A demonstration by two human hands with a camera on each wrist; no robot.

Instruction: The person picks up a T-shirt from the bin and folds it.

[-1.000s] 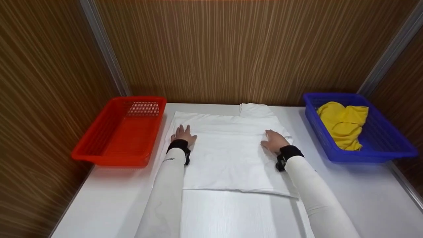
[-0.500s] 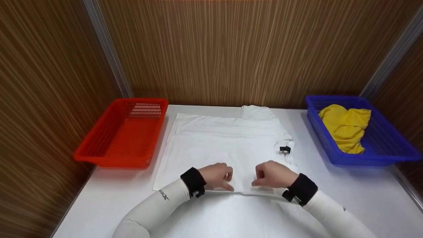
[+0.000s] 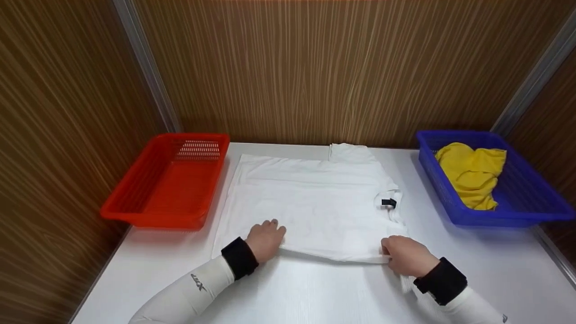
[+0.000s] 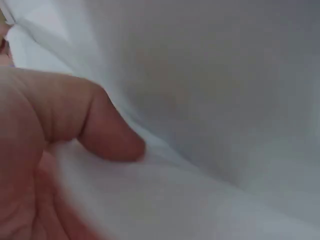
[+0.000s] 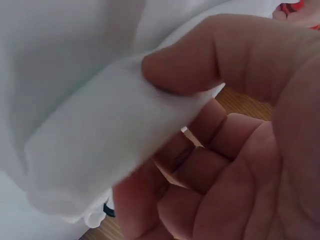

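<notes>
In the head view, shows a white shirt (image 3: 310, 207) spread flat on a white table (image 3: 310, 292), with the neck hole toward the right and a black tag (image 3: 389, 203) inside it. Has a short flap (image 3: 351, 152) sticking out at the back. Shows the near edge pinched in two places, well apart: by the left hand (image 3: 265, 240) toward the left, by the right hand (image 3: 409, 256) near the right end. Has a black band (image 3: 240, 258) on the left wrist, and another on the right. Sits between a red basket (image 3: 180, 184) on the left and a blue basket (image 3: 490, 218) on the right, with a crumpled yellow cloth inside the blue one (image 3: 472, 175).

In the left wrist view, shows the left thumb (image 4: 110, 130) bent down onto the shirt, but blurry at the bottom.

In the right wrist view, shows the right thumb (image 5: 185, 65) pressing on top, curled fingers (image 5: 200, 170) below, and a folded bit of shirt held tight between.
</notes>
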